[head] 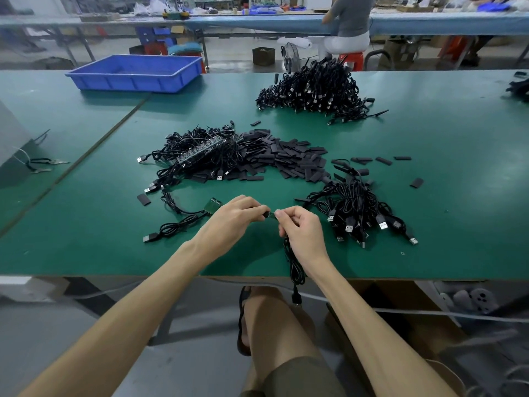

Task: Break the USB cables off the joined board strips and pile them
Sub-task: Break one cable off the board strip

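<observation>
Green matting covers your desk (429,144), smooth and faintly scuffed; at its near edge your left hand (232,222) and right hand (300,233) meet, neither spread, each pinching one end of a short board strip (269,215) between thumb and curled fingers; the strip looks thin, stiff and dark, with a green end (214,205) poking out past your left hand, its thin black leads trailing away on that side; from under your right palm a soft, kinked black cable (294,265) hangs over the desk edge towards your knee. Bend only at the join; twist it, or flex with your grip too wide, and the board may crack off-line or the lead may tear from its solder pads; the dangling cable could also snag on your leg and jerk the piece loose. Just right of your right hand lies the pile of freed cables (363,213), rubbery loops with bright metal plugs; beyond your left hand sits a tangle of joined strips (200,156) beside flat matte black sleeves (289,160).
</observation>
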Motion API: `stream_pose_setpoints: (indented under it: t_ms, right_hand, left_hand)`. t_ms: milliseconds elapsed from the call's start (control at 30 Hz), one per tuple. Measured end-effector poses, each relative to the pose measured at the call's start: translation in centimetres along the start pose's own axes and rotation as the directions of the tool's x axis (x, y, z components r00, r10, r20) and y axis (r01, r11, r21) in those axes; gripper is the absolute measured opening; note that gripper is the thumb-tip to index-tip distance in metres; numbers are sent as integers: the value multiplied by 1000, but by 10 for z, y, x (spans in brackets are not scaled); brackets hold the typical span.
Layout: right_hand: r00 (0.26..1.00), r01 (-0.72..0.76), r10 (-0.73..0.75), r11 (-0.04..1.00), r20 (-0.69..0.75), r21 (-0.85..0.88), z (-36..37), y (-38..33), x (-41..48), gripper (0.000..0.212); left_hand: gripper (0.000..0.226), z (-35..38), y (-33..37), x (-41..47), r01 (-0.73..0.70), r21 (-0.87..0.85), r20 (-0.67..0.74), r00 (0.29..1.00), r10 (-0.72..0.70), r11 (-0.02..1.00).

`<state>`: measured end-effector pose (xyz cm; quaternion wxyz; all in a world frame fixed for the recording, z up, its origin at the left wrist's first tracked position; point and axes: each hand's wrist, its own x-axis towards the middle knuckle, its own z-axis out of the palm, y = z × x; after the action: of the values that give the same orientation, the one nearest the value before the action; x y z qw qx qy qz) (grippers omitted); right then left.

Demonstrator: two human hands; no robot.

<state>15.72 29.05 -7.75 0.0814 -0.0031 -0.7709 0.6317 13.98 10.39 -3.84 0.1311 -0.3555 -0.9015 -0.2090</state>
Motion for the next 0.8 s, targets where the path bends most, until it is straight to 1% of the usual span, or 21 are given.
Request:
stream_pose_setpoints:
  t_ms: [67,200,333,467,533,633,733,800]
  right_hand:
    - [1000,8,-8,1000,8,-2,0,0,0,25]
    - [999,15,-14,1000,36,-24,0,0,0,23]
    - [999,26,-24,999,49,-47,0,2,0,22]
    - [999,13,-11,999,41,-41,2,2,1,18]
    - [999,4,-3,1000,51,-23,0,1,1,17]
    - [997,4,-1,999,74,-31,-2,-1,1,19]
    - [995,-2,5,999,102,-32,-1,-2,1,18]
    - [993,-8,10,1000,114,-20,-1,-4,0,16]
  left_hand:
    - [32,-1,-2,1,-7,17,4,1000,7,1000]
    - [35,0,-5,1,23,59,18,1000,-24,998]
    - [38,3,-4,-2,-40,59,43,998,38,997]
    - [27,6,-1,2,-35,58,8,999,35,998]
    - [27,7,0,4,-19,45,11,1000,19,999]
    - [28,6,-2,6,7,46,73,997,-10,999]
    - [26,4,-3,5,-15,56,133,991,7,998]
    - [32,3,0,5,-29,49,159,987,21,998]
